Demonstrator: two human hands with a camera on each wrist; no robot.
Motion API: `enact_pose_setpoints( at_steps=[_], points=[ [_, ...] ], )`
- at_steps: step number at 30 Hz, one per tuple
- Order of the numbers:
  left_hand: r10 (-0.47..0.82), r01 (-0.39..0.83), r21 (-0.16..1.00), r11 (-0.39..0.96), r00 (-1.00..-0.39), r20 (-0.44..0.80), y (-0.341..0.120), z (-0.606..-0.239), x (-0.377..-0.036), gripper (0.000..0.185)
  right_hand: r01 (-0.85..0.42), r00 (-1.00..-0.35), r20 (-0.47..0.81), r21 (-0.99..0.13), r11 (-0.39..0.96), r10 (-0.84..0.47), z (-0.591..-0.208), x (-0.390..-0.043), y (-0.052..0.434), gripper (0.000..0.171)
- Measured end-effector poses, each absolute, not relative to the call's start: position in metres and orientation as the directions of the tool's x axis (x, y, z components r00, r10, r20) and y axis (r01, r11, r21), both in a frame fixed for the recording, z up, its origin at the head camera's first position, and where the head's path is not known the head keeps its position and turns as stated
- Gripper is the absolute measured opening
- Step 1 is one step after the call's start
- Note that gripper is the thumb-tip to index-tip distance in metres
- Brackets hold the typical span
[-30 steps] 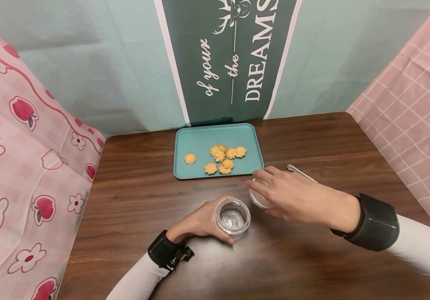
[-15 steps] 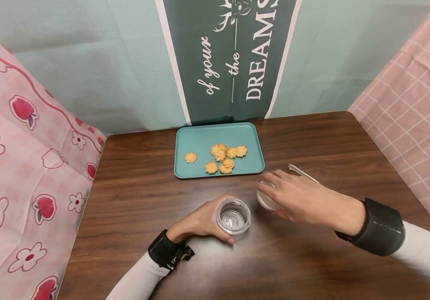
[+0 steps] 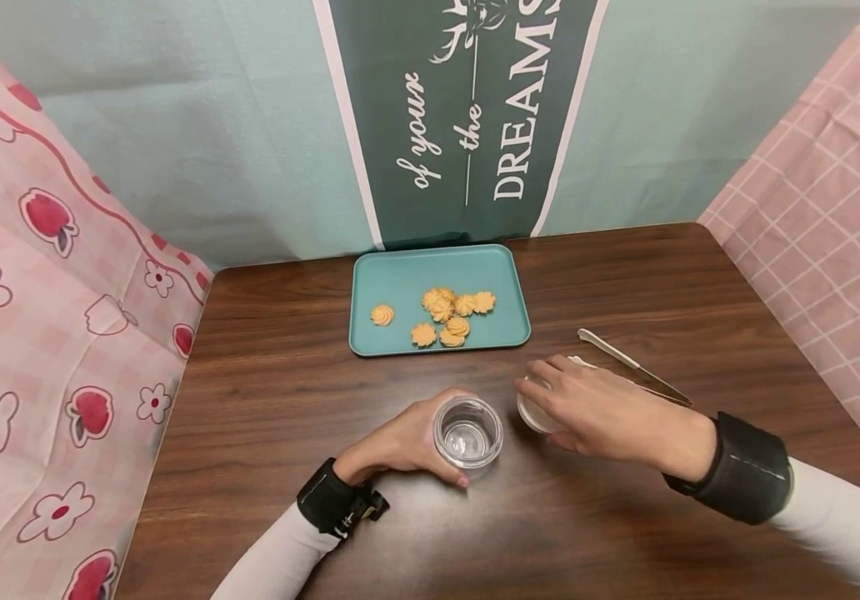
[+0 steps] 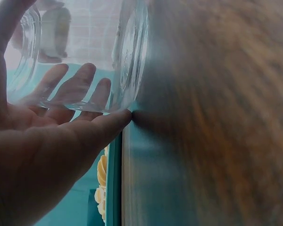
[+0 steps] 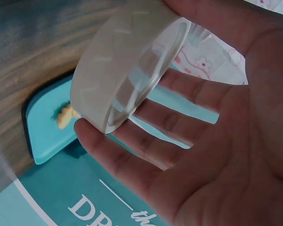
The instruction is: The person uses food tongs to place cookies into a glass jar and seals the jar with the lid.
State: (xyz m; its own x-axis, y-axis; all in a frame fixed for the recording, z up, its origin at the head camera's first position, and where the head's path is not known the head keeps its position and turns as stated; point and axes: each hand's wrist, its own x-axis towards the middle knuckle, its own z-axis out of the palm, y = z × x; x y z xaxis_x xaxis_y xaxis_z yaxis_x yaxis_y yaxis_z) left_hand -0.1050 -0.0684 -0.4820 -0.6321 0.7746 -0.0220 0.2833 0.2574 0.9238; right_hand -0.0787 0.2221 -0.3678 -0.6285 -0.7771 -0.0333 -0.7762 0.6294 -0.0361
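— since a second ago the right hand (image 3: 610,408) has drawn back from beside the tray's (image 3: 400,279) near edge toward the person's body, taking the lid (image 5: 127,61) with it; the knife (image 3: 634,366) beyond the fingers is uncovered now.

— how is the lid held?

— pinched by its rim between thumb and curled fingertips (image 5: 92,134), tilted, with the palm open behind it. the left hand (image 3: 400,442) wraps the glass jar (image 3: 467,433), fingers curled round its wall and the little finger down at the base against the table (image 3: 287,392).

— where does the lid sit relative to the jar?

— just beside the right fingertips' inner side, close to the jar's open mouth but apart from it.

— what could go wrong?

— my guess: the lid is smooth and held only at the edge, so it could slip from the fingertips onto the wood. swinging it over, it could clip the jar's rim and jolt the jar. the knife lies near the back of the right knuckles, so a wide move could knock it. the cookies (image 3: 445,315) lie well beyond both sets of fingers.
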Motion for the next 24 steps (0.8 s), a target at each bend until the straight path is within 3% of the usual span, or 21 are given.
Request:
enact_pose_setpoints(
  at_steps=[24],
  points=[
    [0.776, 0.284, 0.921, 0.268, -0.63, -0.032, -0.069, -0.479, -0.106, 0.098, -0.773, -0.628, -0.038, -0.083, 0.629, -0.777, -0.409, -0.075, 0.217, 0.066]
  ],
)
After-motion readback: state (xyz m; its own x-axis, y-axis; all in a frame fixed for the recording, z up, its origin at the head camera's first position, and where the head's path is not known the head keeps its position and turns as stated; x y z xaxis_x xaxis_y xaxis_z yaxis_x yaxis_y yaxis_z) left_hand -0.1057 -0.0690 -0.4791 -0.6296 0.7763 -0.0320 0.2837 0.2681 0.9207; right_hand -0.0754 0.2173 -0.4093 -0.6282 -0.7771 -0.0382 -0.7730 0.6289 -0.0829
